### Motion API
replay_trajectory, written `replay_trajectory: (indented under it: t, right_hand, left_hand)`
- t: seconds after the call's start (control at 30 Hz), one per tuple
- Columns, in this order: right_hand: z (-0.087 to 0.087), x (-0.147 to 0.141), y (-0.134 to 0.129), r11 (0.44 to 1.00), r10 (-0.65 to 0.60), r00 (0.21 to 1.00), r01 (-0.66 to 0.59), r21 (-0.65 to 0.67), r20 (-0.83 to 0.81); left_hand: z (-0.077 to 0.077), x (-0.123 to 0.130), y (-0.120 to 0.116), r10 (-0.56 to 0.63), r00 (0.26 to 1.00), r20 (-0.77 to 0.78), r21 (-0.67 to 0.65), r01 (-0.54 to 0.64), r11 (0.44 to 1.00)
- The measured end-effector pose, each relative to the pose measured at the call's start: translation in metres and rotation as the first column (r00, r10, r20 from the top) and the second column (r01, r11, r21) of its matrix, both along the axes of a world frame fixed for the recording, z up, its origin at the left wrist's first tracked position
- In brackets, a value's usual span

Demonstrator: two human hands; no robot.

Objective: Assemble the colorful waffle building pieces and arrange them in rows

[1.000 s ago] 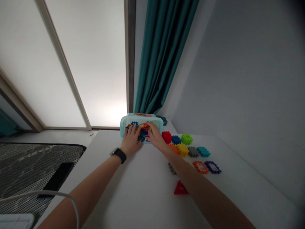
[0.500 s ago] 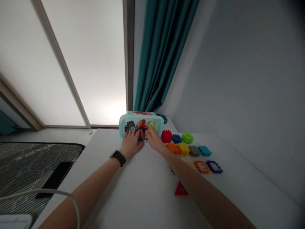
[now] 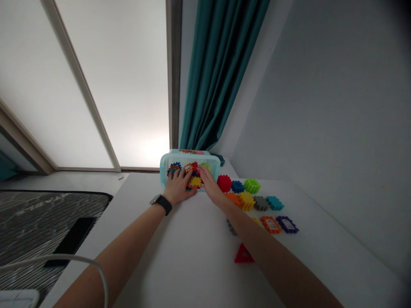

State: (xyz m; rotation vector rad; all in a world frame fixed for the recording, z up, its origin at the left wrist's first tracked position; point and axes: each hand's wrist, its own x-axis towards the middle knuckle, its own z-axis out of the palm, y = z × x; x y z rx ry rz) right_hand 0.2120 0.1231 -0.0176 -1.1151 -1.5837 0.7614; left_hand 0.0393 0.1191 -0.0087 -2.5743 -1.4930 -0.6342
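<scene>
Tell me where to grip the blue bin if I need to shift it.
Grip the blue bin by its near long rim, coming from the near side, where the left hand and right hand lie across it. That long straight wall looks the easiest hold; the red piece sits close to the right end, so reaching round there might knock it.

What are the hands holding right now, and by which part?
Left hand and right hand lie on toy gears in the bin; any grip cannot be told.

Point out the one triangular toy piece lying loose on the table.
The red triangular piece: the only loose one clearly three-cornered, lying apart nearer the person, while the other loose pieces, cogged or hexagonal, sit grouped farther along.
</scene>
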Motion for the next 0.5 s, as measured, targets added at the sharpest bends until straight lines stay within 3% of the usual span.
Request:
replay_trajectory:
  t: [0.27, 0.5]
  right_hand:
    - [-0.010, 0.007, -0.012, 0.997, -0.021, 0.999, 0.024, -0.073, 0.043]
    - [-0.016, 0.001, -0.030, 0.994, 0.034, 0.999, -0.030, -0.106, 0.037]
  left_hand:
    - [0.001, -0.004, -0.019, -0.027, 0.999, -0.042, -0.004, 0.027, 1.000]
    - [0.002, -0.013, -0.042, -0.054, 0.997, -0.060, 0.012, 0.054, 0.998]
